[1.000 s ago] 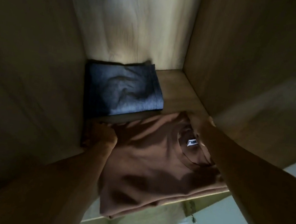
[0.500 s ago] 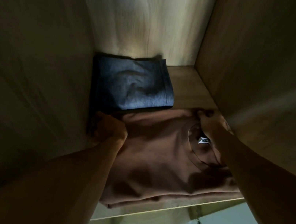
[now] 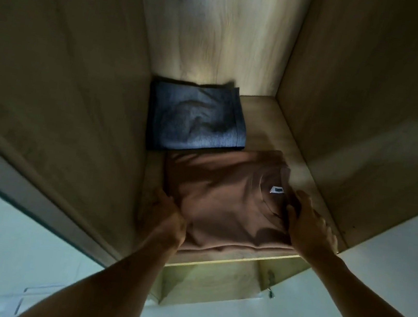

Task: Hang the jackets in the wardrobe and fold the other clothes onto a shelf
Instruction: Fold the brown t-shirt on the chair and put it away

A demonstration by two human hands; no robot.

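Two folded garments on one wooden shelf (image 3: 282, 131): one dark blue-grey garment (image 3: 197, 118) at the back, one brown top (image 3: 223, 201) in front, touching it; one white neck label (image 3: 277, 189) on the brown top; two bare hands, left hand (image 3: 168, 220) and right hand (image 3: 311, 228)

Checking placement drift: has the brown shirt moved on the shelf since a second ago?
Yes. The brown shirt has slid deeper into the shelf: its front part overhung the shelf's front edge earlier, and now it lies almost wholly on it, nearer the grey folded garment.
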